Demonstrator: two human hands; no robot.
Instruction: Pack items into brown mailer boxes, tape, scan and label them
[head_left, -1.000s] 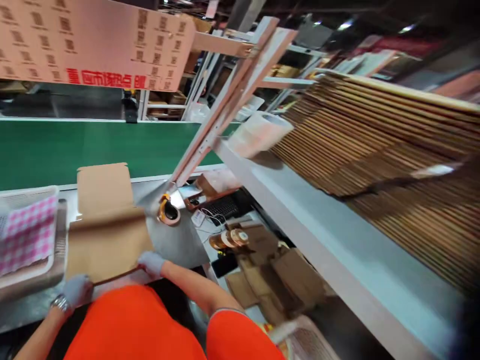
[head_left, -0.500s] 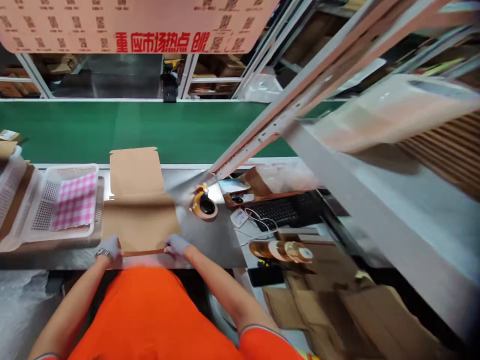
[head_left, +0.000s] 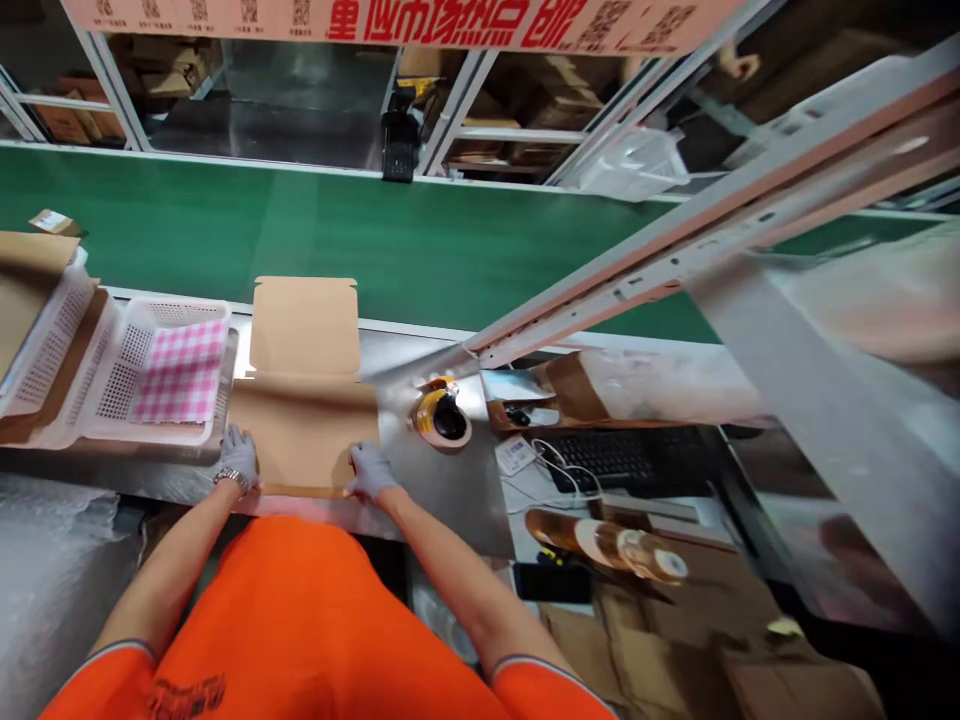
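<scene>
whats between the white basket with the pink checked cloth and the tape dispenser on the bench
In the head view, the flat cardboard sheet lies between the white basket and the tape dispenser, with the left hand and right hand on its near edge.
</scene>
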